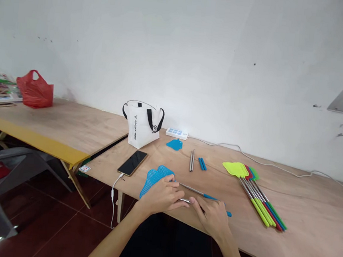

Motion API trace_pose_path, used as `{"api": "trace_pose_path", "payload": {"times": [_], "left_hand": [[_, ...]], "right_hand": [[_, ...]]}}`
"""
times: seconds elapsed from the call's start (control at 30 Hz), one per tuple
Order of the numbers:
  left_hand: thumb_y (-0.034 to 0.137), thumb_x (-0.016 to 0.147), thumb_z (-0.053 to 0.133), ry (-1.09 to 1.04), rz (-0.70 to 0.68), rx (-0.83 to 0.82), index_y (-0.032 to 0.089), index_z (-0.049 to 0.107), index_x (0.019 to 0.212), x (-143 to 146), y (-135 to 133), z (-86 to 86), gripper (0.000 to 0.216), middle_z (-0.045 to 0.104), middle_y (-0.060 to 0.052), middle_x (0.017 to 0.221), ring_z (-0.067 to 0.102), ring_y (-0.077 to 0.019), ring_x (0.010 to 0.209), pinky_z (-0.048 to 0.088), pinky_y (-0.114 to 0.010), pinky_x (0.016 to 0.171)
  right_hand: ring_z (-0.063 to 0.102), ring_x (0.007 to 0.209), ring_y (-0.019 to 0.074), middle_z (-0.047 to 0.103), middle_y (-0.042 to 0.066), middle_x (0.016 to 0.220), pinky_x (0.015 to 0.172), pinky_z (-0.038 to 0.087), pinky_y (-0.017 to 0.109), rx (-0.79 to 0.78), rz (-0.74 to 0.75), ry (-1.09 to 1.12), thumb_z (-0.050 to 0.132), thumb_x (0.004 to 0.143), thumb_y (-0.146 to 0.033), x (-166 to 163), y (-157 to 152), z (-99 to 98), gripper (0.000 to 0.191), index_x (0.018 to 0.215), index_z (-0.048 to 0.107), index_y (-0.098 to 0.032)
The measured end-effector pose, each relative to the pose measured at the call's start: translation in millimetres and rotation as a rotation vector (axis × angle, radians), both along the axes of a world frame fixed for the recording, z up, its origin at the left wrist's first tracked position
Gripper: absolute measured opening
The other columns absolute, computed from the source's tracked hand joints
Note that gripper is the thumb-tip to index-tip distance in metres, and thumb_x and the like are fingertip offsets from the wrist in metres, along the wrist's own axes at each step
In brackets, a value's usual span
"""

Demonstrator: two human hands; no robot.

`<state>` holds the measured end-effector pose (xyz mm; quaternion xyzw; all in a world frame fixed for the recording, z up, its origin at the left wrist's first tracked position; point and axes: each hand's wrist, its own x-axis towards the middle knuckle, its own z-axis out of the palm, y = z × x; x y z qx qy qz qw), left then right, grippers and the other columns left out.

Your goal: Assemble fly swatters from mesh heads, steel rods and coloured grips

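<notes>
Two blue fly swatters [159, 174] with metal shafts lie at the table's front edge, their heads overlapping. My left hand [165, 194] is closed near the heads, around the shaft of the nearer one. My right hand [211, 217] is closed on the same swatter, its thumb at the shaft and most of the grip under the palm. The farther swatter's shaft runs behind both hands to a blue handle [210, 196]. Beyond them lie a loose blue swatter head [175, 144], two metal tubes [192, 161] and two blue handle sleeves [202, 164].
Several finished-looking fly swatters [256, 192] in yellow-green, red, blue and green lie at right. A phone [132, 163] on a white cable, a white bag [143, 128] and a power strip [177, 133] are at left and back. A red plastic bag [38, 93] stands on another table.
</notes>
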<state>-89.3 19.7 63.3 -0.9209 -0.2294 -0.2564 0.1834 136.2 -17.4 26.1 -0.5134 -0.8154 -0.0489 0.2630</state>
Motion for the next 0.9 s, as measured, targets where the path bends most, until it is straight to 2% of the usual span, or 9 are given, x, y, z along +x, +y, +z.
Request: {"api": "trace_pose_path", "payload": {"times": [0.17,0.4,0.5,0.6,0.7,0.9], "left_hand": [[0.049,0.104,0.047,-0.044,0.023,0.037,0.019,0.058,0.067,-17.0,2.9,11.9,0.049,0.054,0.002,0.058,0.051,-0.0151,0.063,0.037,-0.034,0.076],[0.047,0.106,0.046,-0.066,0.017,0.005,0.018,0.057,0.065,-20.1,1.8,24.2,0.051,0.052,0.002,0.058,0.048,-0.0136,0.061,0.037,-0.032,0.075],[0.047,0.105,0.046,-0.090,0.034,-0.009,0.018,0.057,0.064,-26.8,0.3,30.8,0.051,0.050,0.003,0.058,0.047,-0.0131,0.060,0.037,-0.031,0.077],[0.045,0.105,0.047,-0.112,0.037,-0.019,0.018,0.058,0.066,-36.2,1.4,34.7,0.049,0.049,0.004,0.058,0.045,-0.0125,0.059,0.037,-0.030,0.077],[0.046,0.105,0.047,-0.116,0.034,-0.025,0.018,0.058,0.066,-39.2,5.1,31.8,0.050,0.048,0.004,0.058,0.044,-0.0122,0.058,0.037,-0.030,0.077],[0.050,0.105,0.044,-0.121,0.047,-0.024,0.018,0.058,0.064,-28.5,12.5,13.5,0.054,0.050,0.003,0.057,0.045,-0.0125,0.058,0.036,-0.031,0.076]], "right_hand": [[0.061,0.056,0.0161,0.071,0.005,0.063,0.058,0.021,0.032,-0.053,-0.050,0.058,0.031,0.104,-0.059,39.8,7.3,1.6,0.062,0.067,0.067,-0.023],[0.051,0.052,0.0154,0.062,0.006,0.054,0.059,0.027,0.032,-0.052,-0.043,0.105,0.038,0.099,-0.065,93.5,12.7,4.6,0.065,0.054,0.059,-0.023],[0.046,0.047,0.0130,0.058,0.005,0.050,0.056,0.027,0.031,0.048,-0.087,0.121,0.038,0.098,-0.064,116.7,11.4,3.2,0.067,0.049,0.056,-0.022],[0.036,0.038,0.0097,0.047,0.002,0.040,0.049,0.023,0.030,0.245,-0.218,0.150,0.033,0.099,-0.066,146.9,12.5,-6.6,0.075,0.045,0.057,-0.020],[0.033,0.036,0.0073,0.042,0.000,0.037,0.047,0.022,0.028,0.335,-0.282,0.149,0.037,0.098,-0.064,167.7,14.4,-18.2,0.075,0.042,0.056,-0.018],[0.042,0.039,0.0098,0.051,0.003,0.041,0.050,0.026,0.027,0.236,-0.375,0.131,0.034,0.098,-0.067,164.1,15.2,-25.8,0.077,0.043,0.057,-0.018]]}}
